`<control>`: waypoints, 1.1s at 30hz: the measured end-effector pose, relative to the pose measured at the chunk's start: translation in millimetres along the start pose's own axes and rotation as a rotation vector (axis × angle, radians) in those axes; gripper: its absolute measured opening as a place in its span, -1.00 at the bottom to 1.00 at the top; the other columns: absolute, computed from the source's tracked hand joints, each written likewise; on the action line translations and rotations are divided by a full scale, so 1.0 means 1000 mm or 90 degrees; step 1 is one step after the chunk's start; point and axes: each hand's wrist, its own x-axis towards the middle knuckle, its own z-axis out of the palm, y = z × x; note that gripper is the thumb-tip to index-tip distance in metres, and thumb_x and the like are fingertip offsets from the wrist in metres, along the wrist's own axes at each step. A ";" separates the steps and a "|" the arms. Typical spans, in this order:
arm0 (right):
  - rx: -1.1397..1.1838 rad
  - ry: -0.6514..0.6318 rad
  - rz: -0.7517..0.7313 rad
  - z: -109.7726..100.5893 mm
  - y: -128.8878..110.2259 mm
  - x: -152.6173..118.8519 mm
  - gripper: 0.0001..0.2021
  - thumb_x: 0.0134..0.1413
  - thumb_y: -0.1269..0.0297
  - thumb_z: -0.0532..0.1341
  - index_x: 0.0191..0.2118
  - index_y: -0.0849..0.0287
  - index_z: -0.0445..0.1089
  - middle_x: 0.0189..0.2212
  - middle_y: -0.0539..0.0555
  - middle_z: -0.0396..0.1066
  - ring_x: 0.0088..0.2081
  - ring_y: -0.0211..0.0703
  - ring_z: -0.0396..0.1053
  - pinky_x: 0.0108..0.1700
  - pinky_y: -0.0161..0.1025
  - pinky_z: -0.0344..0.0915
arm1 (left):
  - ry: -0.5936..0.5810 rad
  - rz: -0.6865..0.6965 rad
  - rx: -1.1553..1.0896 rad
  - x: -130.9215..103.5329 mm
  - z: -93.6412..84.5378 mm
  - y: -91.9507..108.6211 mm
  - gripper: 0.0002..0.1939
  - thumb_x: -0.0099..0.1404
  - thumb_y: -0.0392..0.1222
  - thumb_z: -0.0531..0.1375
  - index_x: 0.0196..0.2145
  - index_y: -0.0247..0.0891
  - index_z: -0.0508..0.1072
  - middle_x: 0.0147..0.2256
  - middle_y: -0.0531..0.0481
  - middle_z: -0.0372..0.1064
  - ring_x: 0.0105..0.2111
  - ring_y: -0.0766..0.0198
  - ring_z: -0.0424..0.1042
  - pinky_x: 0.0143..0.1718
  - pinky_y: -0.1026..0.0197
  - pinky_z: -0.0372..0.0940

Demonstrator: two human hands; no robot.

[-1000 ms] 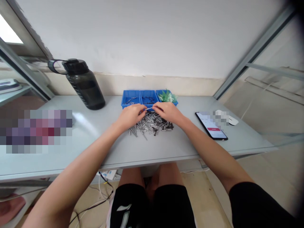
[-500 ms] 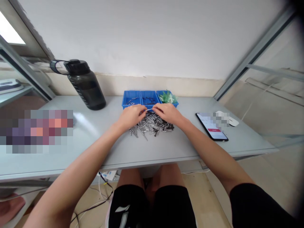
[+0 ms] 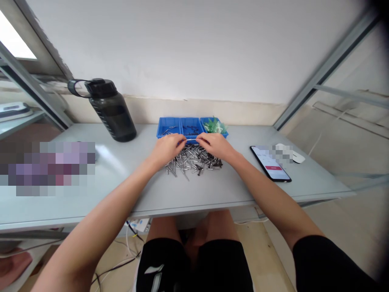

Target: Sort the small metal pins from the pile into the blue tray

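My left hand and my right hand face each other above a pile of small fasteners. Pinched between the fingertips of both, one end in each, is a thin silver nail-like piece, held level. The pile mixes silver pieces with black screw-like ones. Just behind the hands is a blue three-compartment tray. Silver pieces lie in its left compartment, dark ones in the middle, and green and white items in crinkled green plastic on the right. My fingers partly cover the tray's front and the pile.
A dark water bottle stands at the back left. On the right lie a phone with its screen lit and a white mouse. A blurred-out patch covers the table's left. Behind the tray rises a wall.
The hands stay over the pile; the fingertips have drawn slightly apart and more of the silver piece shows between them. The view has shifted slightly.
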 end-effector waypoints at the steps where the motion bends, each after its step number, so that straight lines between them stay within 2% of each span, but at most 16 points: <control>1: -0.001 0.000 0.002 0.000 0.000 0.000 -0.75 0.33 0.21 0.03 -0.18 0.14 0.44 -0.35 0.03 0.52 -0.35 -0.18 0.40 -0.26 -0.26 0.16 | -0.003 0.003 0.000 0.000 0.000 0.000 -0.77 0.40 -0.16 0.07 -0.20 -0.22 0.52 -0.25 -0.05 0.52 -0.31 0.21 0.44 -0.28 0.21 0.28; 25: 0.010 -0.017 -0.007 0.003 0.001 0.000 -0.74 0.34 0.20 0.02 -0.16 0.15 0.42 -0.29 0.06 0.53 -0.30 -0.17 0.43 -0.24 -0.27 0.18 | -0.007 0.002 -0.028 -0.001 -0.004 0.003 -0.80 0.39 -0.13 0.10 -0.26 -0.23 0.49 -0.30 -0.02 0.49 -0.37 0.26 0.40 -0.32 0.22 0.25; 27: 0.018 -0.020 -0.001 0.001 0.000 0.000 -0.75 0.34 0.21 0.02 -0.17 0.15 0.42 -0.31 0.05 0.52 -0.31 -0.18 0.43 -0.24 -0.27 0.18 | 0.012 0.017 -0.043 -0.001 -0.004 0.003 -0.80 0.40 -0.13 0.10 -0.26 -0.24 0.50 -0.31 -0.02 0.48 -0.37 0.27 0.40 -0.30 0.22 0.27; 31: 0.038 -0.026 0.006 0.000 -0.004 0.001 -0.76 0.35 0.23 0.01 -0.14 0.17 0.40 -0.38 0.03 0.50 -0.35 -0.19 0.42 -0.25 -0.29 0.18 | 0.126 0.056 -0.129 0.000 -0.006 0.007 -0.81 0.39 -0.13 0.15 -0.26 -0.23 0.53 -0.31 -0.02 0.48 -0.34 0.30 0.41 -0.22 0.23 0.32; 33: 0.034 -0.028 -0.015 0.002 -0.005 0.001 -0.76 0.35 0.23 0.01 -0.15 0.18 0.40 -0.37 0.04 0.50 -0.34 -0.19 0.42 -0.26 -0.30 0.18 | 0.157 0.066 -0.185 0.001 -0.006 0.010 -0.83 0.37 -0.14 0.18 -0.27 -0.22 0.55 -0.32 -0.01 0.49 -0.33 0.31 0.42 -0.22 0.25 0.34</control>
